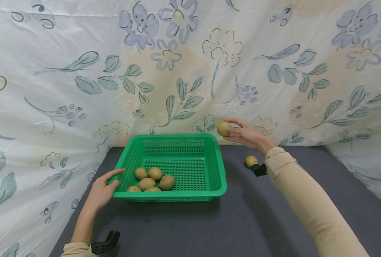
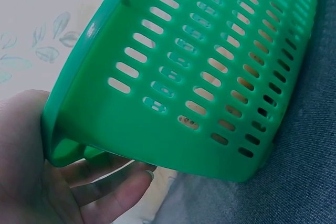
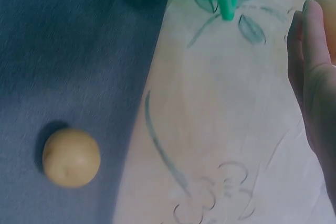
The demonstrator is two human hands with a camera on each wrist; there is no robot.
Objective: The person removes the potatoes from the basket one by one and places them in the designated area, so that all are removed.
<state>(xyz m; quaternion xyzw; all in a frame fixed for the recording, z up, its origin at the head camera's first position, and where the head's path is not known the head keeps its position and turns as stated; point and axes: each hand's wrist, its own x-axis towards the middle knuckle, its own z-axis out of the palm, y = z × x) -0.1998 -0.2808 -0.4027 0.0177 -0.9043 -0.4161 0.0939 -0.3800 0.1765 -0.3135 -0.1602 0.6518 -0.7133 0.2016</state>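
Observation:
A green perforated plastic basket [image 1: 174,194] stands on the dark cloth, with several potatoes [image 1: 147,184] gathered in its front left part. My left hand [image 1: 101,191] grips the basket's left rim; in the left wrist view its fingers [image 2: 118,192] curl below the edge. Raised beside the basket's back right corner, my right hand [image 1: 246,135] holds a yellowish potato [image 1: 223,129] between thumb and fingers. That potato is mostly cut off in the right wrist view. Another potato [image 1: 250,161] lies on the cloth to the right of the basket, below the right forearm.
Dark cloth [image 1: 190,228] covers the table. A floral-printed sheet [image 1: 184,71] hangs behind it and along both sides. Each wrist carries a black strap mount, the left one [image 1: 106,243] low in the head view.

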